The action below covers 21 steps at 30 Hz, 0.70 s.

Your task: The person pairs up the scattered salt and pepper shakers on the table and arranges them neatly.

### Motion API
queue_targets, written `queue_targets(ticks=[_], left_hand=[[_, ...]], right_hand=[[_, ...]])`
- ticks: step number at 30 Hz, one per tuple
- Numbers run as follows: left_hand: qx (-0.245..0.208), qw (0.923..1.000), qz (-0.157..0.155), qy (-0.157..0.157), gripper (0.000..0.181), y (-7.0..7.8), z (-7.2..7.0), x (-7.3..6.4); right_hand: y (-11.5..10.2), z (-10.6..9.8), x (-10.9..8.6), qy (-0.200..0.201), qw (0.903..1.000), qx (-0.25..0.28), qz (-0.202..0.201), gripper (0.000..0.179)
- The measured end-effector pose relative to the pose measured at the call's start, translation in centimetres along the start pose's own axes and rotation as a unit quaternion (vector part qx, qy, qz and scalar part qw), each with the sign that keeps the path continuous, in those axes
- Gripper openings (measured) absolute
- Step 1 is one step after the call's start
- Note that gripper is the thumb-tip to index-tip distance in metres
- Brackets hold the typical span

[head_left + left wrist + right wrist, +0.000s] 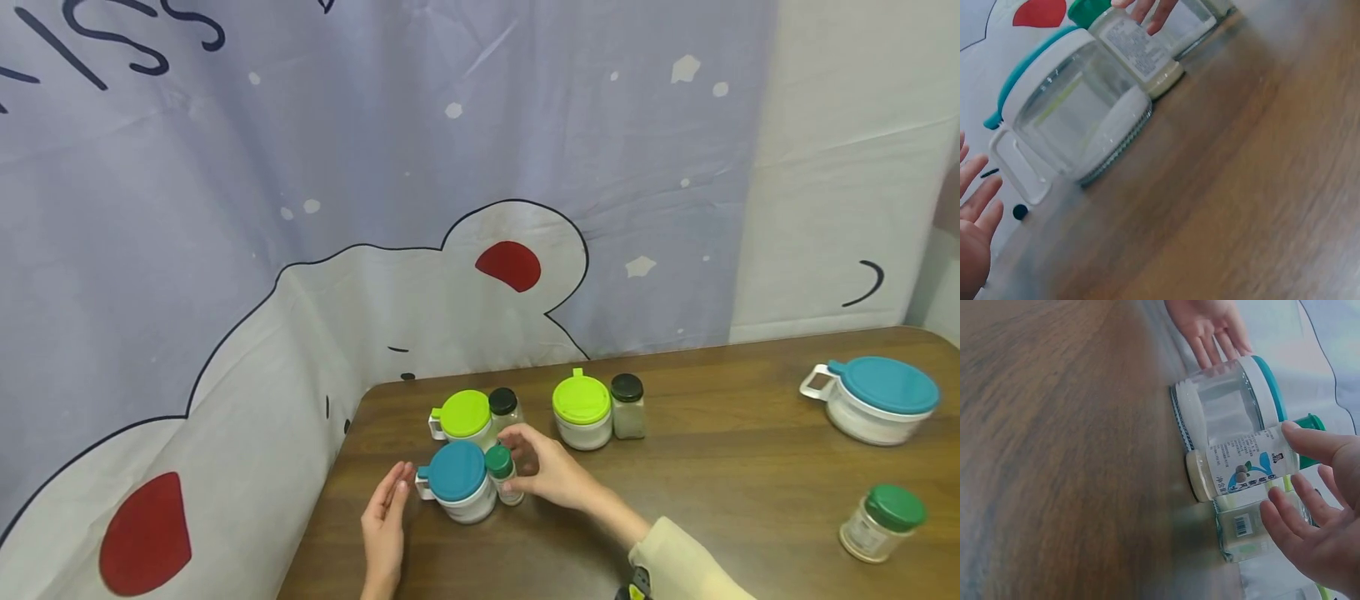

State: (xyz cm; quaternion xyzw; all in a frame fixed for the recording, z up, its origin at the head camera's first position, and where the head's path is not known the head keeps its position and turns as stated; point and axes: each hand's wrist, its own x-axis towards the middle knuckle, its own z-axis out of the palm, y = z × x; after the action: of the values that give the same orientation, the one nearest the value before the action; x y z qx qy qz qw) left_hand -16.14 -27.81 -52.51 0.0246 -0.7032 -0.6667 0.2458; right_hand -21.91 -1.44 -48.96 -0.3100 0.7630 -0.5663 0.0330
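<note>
A jar with a blue lid [457, 471] stands upright at the table's left, its white handle [1022, 165] pointing left. My left hand [386, 521] is beside that handle, fingers extended and holding nothing. Touching or nearly touching the jar's right side is a small seasoning bottle with a green cap [499, 462], upright, with a printed label [1250, 459]. My right hand [551, 471] is around the bottle's right side. Its thumb [1310, 440] lies at the label just below the cap, while the other fingers spread loosely behind, without a visible firm grip.
Behind stand a green-lidded jar [465, 414] and a black-capped bottle [504, 404]. Rightward are another green-lidded jar [582, 408] and black-capped bottle [628, 407]. Far right, a blue-lidded jar [877, 400] and green-capped bottle [881, 523] stand apart. A printed curtain [360, 167] hangs behind the table.
</note>
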Motion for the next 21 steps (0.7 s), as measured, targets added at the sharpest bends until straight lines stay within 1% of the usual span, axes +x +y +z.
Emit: queue_targets(ticks=[2,6,11,15,21], left_hand=[[-0.007,0.9999,0.01,0.007,0.037,0.4,0.1,-0.1],[-0.011,0.9997,0.018,0.013,0.039,1.4,0.3,-0.3],[-0.026,0.9989,0.034,0.018,0.039,2.3,0.7,-0.5],[-0.037,0.9981,0.047,0.016,0.04,3.1,1.0,-0.7],[-0.035,0.9981,0.05,0.008,0.039,4.1,1.4,-1.1]], right_hand=[[-0.1,-0.1,-0.1,0.009,0.9999,-0.005,-0.002,0.059],[-0.5,-0.4,-0.3,0.021,0.9996,-0.016,-0.004,0.058],[-0.8,-0.8,-0.8,0.042,0.9984,-0.031,-0.024,0.059],[-1.0,-1.1,-1.1,0.063,0.9966,-0.041,-0.034,0.057],[-1.4,-1.6,-1.5,0.079,0.9951,-0.052,-0.031,0.055]])
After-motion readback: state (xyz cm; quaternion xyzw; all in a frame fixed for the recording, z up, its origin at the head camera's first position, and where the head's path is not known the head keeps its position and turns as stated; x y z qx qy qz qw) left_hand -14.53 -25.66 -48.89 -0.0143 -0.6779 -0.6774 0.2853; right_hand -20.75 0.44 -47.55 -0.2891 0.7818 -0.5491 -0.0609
